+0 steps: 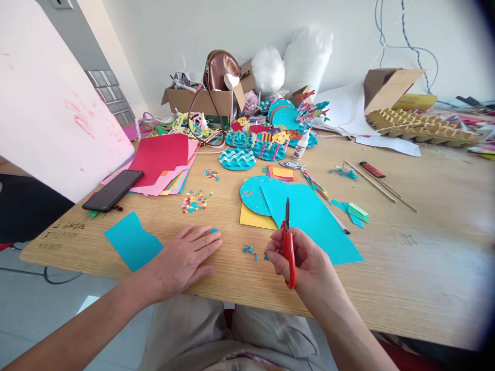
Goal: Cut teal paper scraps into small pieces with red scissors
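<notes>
My left hand point(189, 257) lies flat on the table, fingers stretched out. A small blue paper scrap point(214, 230) peeks out at its fingertips. Just left of that hand is a blue sheet with one wavy edge point(133, 241). My right hand point(303, 255) is closed around red-handled scissors point(288, 252), the dark blades pointing away from me. Tiny blue clippings point(250, 251) are scattered between the hands. Behind the scissors, a large blue sheet point(325, 221) partly covers a round blue piece point(255, 196) and a yellow sheet point(255, 216).
Coloured dots point(195, 202) lie in a pile beyond my left hand. At left are a phone point(114, 190) and stacked coloured paper point(158, 159). Further back stand a glue bottle point(300, 145), blue wavy crafts point(237, 159) and a cardboard box point(185, 100). Sticks point(371, 181) lie at right.
</notes>
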Demonstrator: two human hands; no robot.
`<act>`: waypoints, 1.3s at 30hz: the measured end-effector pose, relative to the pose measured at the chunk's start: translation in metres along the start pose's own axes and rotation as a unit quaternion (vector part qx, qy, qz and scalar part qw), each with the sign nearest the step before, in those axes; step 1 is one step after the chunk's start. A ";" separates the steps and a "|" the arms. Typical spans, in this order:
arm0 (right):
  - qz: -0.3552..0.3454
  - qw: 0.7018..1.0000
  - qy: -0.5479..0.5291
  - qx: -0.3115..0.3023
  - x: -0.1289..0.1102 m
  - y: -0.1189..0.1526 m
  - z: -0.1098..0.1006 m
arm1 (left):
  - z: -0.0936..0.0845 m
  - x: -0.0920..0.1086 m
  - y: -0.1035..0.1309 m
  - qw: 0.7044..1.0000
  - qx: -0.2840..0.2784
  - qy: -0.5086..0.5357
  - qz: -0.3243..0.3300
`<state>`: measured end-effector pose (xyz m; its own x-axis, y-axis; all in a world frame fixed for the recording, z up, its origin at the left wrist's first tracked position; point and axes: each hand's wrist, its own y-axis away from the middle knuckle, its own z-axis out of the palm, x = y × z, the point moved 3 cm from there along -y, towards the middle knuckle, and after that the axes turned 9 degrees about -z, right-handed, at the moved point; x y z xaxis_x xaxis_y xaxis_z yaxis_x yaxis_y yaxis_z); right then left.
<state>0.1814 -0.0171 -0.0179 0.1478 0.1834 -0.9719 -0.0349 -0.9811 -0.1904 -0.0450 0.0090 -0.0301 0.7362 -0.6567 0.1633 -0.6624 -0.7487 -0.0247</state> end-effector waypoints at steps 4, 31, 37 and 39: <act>-0.001 1.000 -0.023 -0.006 0.003 -0.001 0.001 | -0.008 -0.009 0.005 0.999 0.044 0.006 -0.007; 0.027 0.988 -0.148 0.018 -0.010 -0.011 0.027 | -0.018 0.057 -0.040 0.809 0.113 0.543 -0.196; 0.014 0.983 -0.179 0.026 -0.004 -0.013 0.032 | -0.016 0.062 -0.041 0.797 0.115 0.562 -0.190; 0.006 0.984 -0.177 0.035 -0.006 -0.014 0.032 | -0.016 0.063 -0.041 0.785 0.128 0.576 -0.189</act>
<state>0.1494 -0.0028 -0.0135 -0.2052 0.1942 -0.9593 -0.1042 -0.9789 -0.1759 0.0268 -0.0002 -0.0030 0.1620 0.0228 0.9865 -0.2689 -0.9609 0.0663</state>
